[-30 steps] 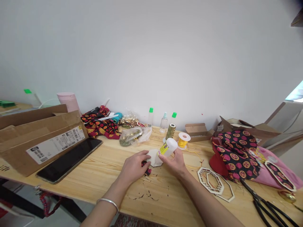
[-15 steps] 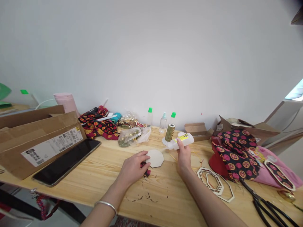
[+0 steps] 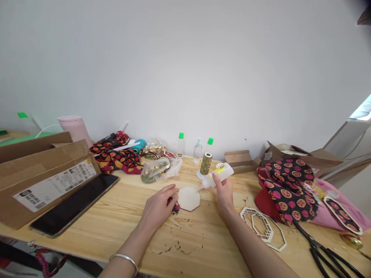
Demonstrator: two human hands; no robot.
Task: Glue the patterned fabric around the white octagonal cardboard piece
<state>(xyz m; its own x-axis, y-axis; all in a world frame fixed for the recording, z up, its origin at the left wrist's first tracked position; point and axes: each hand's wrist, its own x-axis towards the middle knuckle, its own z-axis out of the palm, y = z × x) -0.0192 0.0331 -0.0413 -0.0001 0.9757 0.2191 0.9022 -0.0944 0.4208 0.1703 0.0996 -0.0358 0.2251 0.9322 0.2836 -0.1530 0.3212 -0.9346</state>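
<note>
A pale octagonal board (image 3: 189, 199) lies flat on the wooden table. At its left edge is my left hand (image 3: 160, 204), its fingers closed on a small piece of dark patterned fabric (image 3: 175, 207). My right hand (image 3: 224, 192) grips a white bottle with a yellow label (image 3: 222, 172), tilted so that its nozzle points down-left near the board's right edge. Behind the bottle stands a spool of olive thread (image 3: 206, 163). Cut-out octagonal frames (image 3: 262, 227) lie to the right of my right forearm.
Black scissors (image 3: 321, 247) and patterned fabric (image 3: 292, 189) are at the right. On the left are a phone (image 3: 75, 204) and a cardboard box (image 3: 52, 181). Along the wall stand small bottles (image 3: 198, 151), a plastic bag (image 3: 156, 169) and an open small box (image 3: 239, 162).
The bottle in my right hand is tipped more steeply, its nozzle lower and nearer the board's right edge. My left hand and the fabric have shifted slightly left. The view has shifted a little.
</note>
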